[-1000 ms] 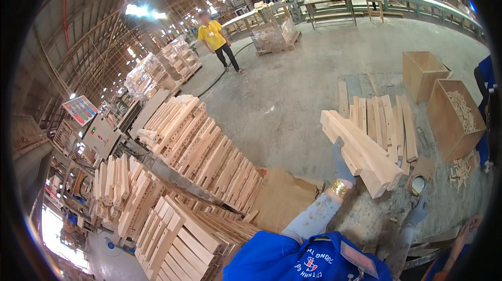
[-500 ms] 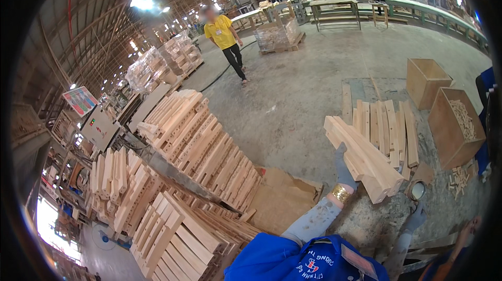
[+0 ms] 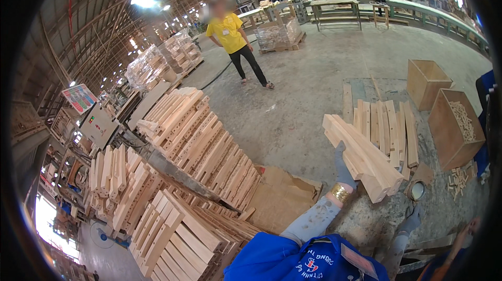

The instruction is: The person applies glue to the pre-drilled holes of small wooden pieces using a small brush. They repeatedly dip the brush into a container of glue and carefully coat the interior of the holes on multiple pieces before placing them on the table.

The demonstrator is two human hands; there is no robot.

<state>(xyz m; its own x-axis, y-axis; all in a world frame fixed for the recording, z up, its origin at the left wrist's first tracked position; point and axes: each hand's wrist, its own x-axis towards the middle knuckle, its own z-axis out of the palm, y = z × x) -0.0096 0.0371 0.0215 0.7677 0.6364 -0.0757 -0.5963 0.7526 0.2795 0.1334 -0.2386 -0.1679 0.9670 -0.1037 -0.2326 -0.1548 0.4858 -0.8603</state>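
Observation:
My left hand point(image 3: 343, 168), in a grey glove with a gold band at the wrist, is closed on the side of a bundle of pale wooden bars point(image 3: 363, 158); most of its fingers are hidden beneath the wood. To the right of the bars' near end stands a small round can point(image 3: 418, 191) with a pale inside. Just below that can is my right hand point(image 3: 410, 222), also gloved in grey. Its fingers look drawn together and point at the can; what they hold is too small to make out.
More wooden bars point(image 3: 387, 126) lie in a row beyond the bundle. Two wooden boxes stand at the right, the nearer box point(image 3: 444, 142) holding dowels, with loose dowels point(image 3: 458, 180) beside it. Tall stacks of bars point(image 3: 201, 145) fill the left. A person in yellow point(image 3: 230, 35) stands ahead.
My right hand has drawn slightly down from the can. My left hand and the bundle have hardly moved. The person in yellow has stepped nearer and to the right.

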